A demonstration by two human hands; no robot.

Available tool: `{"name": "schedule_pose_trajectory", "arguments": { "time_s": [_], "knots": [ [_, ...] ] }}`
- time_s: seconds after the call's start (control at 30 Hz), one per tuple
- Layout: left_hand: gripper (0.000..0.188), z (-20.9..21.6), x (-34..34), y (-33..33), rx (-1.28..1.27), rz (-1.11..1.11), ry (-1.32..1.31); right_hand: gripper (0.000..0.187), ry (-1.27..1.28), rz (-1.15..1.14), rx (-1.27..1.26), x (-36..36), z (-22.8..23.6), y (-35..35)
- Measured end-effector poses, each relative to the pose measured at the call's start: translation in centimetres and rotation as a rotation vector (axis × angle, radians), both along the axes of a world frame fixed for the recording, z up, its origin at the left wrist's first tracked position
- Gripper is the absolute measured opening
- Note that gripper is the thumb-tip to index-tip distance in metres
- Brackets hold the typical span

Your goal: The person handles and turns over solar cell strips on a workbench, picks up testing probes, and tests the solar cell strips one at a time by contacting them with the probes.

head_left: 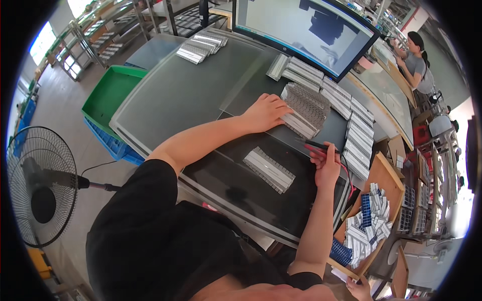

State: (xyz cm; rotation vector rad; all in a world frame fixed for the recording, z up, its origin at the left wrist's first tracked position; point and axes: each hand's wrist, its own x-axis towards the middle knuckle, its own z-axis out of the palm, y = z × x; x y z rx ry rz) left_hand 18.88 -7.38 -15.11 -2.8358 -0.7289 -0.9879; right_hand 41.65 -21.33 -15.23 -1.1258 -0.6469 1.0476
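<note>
My left hand (270, 112) lies at the left end of a group of overlapping silver-grey ribbed strips (307, 104). Its fingers are stretched out, with the tips touching the nearest strips; the thumb is hidden. In my right hand (326, 168), closed fingers hold a pair of pen-shaped test probes (316, 146), one black and one red, tips pointing left toward the strips. A red lead (350, 175) runs down beside that hand. Between my forearms, a single silver-white strip with toothed edges (269, 169) rests on the dark tabletop (226, 160).
A monitor (306, 30) stands behind the strips. More strips (359, 135) line the right side; another group (202, 47) lies far left. A wooden box (391, 175) holds loose strips. Left are a green bin (108, 95) and a fan (42, 185). Another person's hand (359, 288) shows lower right.
</note>
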Motion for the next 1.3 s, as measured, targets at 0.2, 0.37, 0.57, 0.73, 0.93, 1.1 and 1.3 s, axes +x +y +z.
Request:
{"name": "schedule_pose_trajectory", "arguments": {
  "time_s": [0.2,0.37,0.57,0.73,0.93,1.1,1.3],
  "knots": [
    [0.041,0.4,-1.1,-0.5,-0.057,-0.015,0.048,0.028,0.007,0.012,0.010,-0.4,-0.1,0.3],
    [0.044,0.6,-2.4,-2.9,-0.224,-0.093,0.059,0.029,-0.007,0.003,0.020,-0.3,0.0,0.2],
    [0.056,0.4,-2.7,-3.2,-0.263,-0.056,0.095,0.029,-0.015,0.006,0.033,-0.1,-0.3,0.2],
    [0.056,0.2,-2.8,-3.1,-0.325,-0.061,0.068,0.029,-0.016,0.008,0.030,-0.3,0.0,0.1],
    [0.056,1.3,-3.2,-2.9,-0.407,-0.067,-0.038,0.029,0.066,-0.050,0.038,-0.3,0.3,0.1],
    [0.054,2.7,-4.5,-2.0,-0.682,-0.084,-0.215,0.029,0.088,-0.037,0.038,0.2,0.5,-0.2],
    [0.052,2.9,-6.5,-0.5,-0.890,-0.027,-0.379,0.028,-0.040,-0.044,0.042,-0.9,0.6,-0.2]
  ]
}}
